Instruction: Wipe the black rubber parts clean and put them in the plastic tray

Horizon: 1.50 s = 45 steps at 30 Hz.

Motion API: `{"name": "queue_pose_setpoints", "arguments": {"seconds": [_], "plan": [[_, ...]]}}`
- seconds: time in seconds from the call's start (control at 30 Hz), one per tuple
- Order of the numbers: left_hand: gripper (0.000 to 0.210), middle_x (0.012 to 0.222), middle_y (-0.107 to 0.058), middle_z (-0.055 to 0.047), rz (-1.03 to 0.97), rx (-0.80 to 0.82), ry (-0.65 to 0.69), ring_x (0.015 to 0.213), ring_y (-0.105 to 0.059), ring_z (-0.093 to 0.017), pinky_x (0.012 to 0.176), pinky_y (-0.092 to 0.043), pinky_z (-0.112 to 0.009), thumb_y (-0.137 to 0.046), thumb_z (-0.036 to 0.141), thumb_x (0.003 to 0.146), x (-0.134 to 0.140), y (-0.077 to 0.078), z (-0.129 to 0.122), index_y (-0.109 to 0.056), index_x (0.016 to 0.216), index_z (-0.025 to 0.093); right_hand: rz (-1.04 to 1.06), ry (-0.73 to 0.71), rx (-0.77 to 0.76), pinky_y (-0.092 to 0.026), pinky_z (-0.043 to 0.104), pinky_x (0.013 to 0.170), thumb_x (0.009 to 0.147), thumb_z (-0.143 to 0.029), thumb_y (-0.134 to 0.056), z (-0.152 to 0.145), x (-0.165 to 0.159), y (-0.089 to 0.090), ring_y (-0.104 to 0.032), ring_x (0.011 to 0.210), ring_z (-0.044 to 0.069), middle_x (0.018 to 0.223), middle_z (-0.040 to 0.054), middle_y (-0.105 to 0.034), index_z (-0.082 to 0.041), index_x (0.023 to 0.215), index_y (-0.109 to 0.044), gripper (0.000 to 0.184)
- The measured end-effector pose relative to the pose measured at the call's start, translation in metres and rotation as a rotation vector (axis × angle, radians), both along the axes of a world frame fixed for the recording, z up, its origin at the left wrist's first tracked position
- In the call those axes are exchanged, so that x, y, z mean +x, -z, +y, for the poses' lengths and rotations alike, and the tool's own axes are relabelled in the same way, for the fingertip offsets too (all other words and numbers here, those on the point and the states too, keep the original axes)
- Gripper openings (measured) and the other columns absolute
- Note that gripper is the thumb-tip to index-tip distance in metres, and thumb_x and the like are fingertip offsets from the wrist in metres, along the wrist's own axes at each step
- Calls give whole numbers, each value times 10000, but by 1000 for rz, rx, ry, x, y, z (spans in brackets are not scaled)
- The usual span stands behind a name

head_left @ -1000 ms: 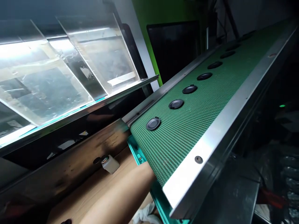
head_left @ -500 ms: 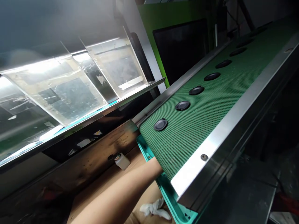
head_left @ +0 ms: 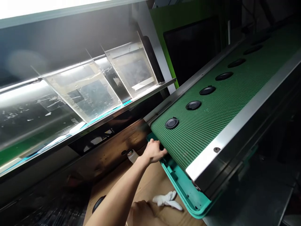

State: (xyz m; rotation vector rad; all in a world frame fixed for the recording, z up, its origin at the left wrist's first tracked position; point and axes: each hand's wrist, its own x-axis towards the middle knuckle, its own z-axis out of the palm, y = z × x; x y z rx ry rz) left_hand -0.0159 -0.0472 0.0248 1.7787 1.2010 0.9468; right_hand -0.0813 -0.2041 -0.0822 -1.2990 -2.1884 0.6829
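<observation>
Left hand [head_left: 154, 150] at the teal bin [head_left: 198, 212], beneath the near end of the green belt [head_left: 199, 125]

The bare left hand reaches in from the lower left, its forearm crossing a brown sheet [head_left: 113, 180], and sits at the upper end of the bin, close against the curved end of the belt. The thumb points toward the belt and the fingers look bent; a dark patch shows beside them, but whether the hand grips anything there I cannot tell. The bin lies tucked partly under the belt, its near rim and corner sticking out, with small dark specks inside.

On the belt, black discs [head_left: 171, 123] run in a single line from the near end up into the dark at upper right. The nearest lies flat, a little beyond the hand and apart from it. A metal rail [head_left: 230, 135] edges the belt on the right, with a bolt [head_left: 216, 150] set into it.

A white bottle [head_left: 133, 156] is partly hidden by the wrist, a dark round cap [head_left: 123, 153] just beside it. A crumpled white glove [head_left: 166, 200] lies on the sheet near the bin. At the left, clear panels [head_left: 94, 91] lean in a lit frame.
</observation>
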Motion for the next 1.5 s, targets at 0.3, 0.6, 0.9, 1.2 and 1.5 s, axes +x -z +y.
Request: {"name": "queue_pose_setpoints", "arguments": {"seconds": [0.3,0.6,0.9,1.2,1.5], "plan": [[493,1035,-672,-102,-495,-172,-177,957,-622,-252,891,-454,-399,-622,309,762,-109,-26,-123,-559,1239,203,42,-142,116,-471,379,610,818,-448,-420,2,20,-12,-660,722,310,804,113,-701,-219,1012,-626,364],[385,940,-618,-124,-1302,-415,-193,755,-575,-161,723,-493,-288,-464,318,841,-194,50,-222,-590,1156,136,5,-36,123,-425,308,655,893,-410,-394,0,14,-5,-662,785,254,861,75,-705,-270,1086,-614,324],[373,1099,-620,-141,-1374,-405,-200,939,-618,-260,790,-493,-391,-486,217,765,-205,82,-212,-582,1121,164,655,175,-54,-505,303,675,865,-533,-447,13,8,-10,-654,776,212,924,92,-696,-164,1238,-522,531],[165,1017,-640,-62,-1460,-431,-195,973,-611,-219,864,-491,-412,-532,243,815,-198,94,-207,-598,961,201,339,68,-3,-468,339,865,898,-432,-431,-11,-11,5,-613,1027,236,1146,72,-652,-252,1334,-482,475],[291,1307,-555,-90,-1513,-403,-226,1167,-549,-209,978,-451,-340,-473,297,901,-190,94,-207,-580,1151,193,166,133,15,-467,355,872,931,-456,-362,-20,-21,-10,-613,1056,259,1157,93,-652,-246,1373,-456,498]]}}
